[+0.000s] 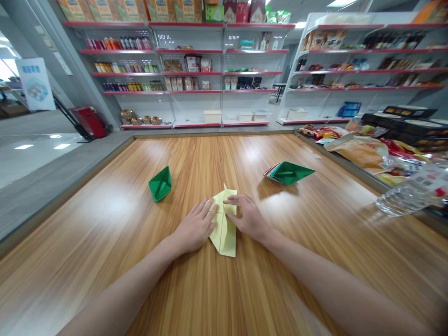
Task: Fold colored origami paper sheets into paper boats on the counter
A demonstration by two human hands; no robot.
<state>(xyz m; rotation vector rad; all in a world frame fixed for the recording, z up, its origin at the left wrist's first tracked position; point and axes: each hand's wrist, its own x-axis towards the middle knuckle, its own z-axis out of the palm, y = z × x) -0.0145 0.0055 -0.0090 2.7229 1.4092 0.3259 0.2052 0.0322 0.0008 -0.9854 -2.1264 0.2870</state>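
A sheet of pale yellow origami paper, creased and partly folded, lies near the middle of the wooden table. My left hand rests flat on its left side with the fingers stretched out. From the right, my right hand touches the paper with curved fingertips and thumb, a gap showing between them. Along the right side a folded flap stands slightly raised. Beyond my left hand sits a small green folded paper boat. Farther right, another green folded paper piece has red, white and blue layers at its left end.
A clear plastic bottle lies at the right of the table. Snack packets and black boxes are heaped beyond the right edge. Stocked store shelves stand behind, with a red case on the floor at left.
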